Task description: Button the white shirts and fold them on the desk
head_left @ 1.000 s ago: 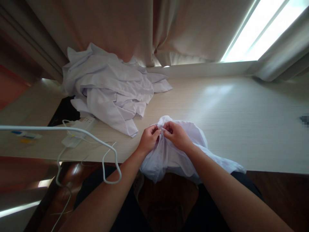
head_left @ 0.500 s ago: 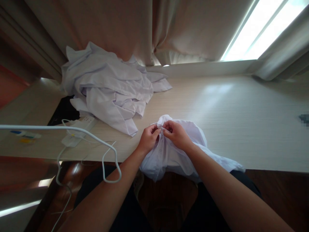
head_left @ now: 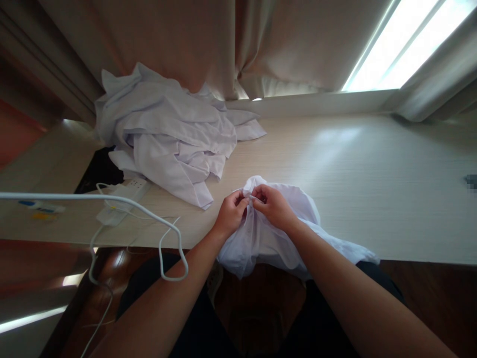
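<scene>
A white shirt [head_left: 276,243] lies bunched at the front edge of the table, its lower part hanging over toward my lap. My left hand [head_left: 231,213] pinches the cloth near the collar end, thumb against fingertips. Close beside it, my right hand [head_left: 274,205] grips the same fabric with thumb and fingers, the two thumbs almost meeting. A row of small marks like buttons runs down the front below my hands. What exactly sits between the fingertips is too small to make out.
Several white garments [head_left: 167,129] are heaped at the back left, over a black flat object [head_left: 100,171]. A white power strip [head_left: 124,199] with cables stands near the left front. A white cable [head_left: 112,197] crosses over my left forearm. Curtains [head_left: 179,40] hang behind the table [head_left: 354,189].
The view has shifted very slightly. Both hands stay pinched on the shirt in nearly the same place, with no clear movement of the cloth.
</scene>
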The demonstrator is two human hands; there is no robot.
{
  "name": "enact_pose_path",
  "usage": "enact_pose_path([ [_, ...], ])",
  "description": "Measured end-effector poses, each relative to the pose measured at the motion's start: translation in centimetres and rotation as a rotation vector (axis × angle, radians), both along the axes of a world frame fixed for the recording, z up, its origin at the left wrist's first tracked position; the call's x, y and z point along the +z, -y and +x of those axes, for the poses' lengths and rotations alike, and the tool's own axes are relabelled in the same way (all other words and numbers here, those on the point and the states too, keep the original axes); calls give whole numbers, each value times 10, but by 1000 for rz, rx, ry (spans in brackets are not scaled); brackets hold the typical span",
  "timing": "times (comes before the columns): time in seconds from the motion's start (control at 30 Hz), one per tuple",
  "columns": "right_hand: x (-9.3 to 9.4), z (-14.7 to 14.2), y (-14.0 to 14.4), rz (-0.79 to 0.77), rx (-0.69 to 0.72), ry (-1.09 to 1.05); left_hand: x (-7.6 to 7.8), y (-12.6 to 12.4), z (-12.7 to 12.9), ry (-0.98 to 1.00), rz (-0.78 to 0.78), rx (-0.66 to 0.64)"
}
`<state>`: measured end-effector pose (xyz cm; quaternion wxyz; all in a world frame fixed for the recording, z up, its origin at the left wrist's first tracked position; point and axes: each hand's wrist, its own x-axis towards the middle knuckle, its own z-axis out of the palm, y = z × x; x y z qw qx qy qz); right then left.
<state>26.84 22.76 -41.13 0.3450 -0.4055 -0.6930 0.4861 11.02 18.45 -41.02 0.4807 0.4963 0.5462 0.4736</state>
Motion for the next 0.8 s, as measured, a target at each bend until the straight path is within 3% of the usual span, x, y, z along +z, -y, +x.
enact_pose_path([
  [0.8,2,1,2,7,2,6,1,1,0,-26,9,-7],
])
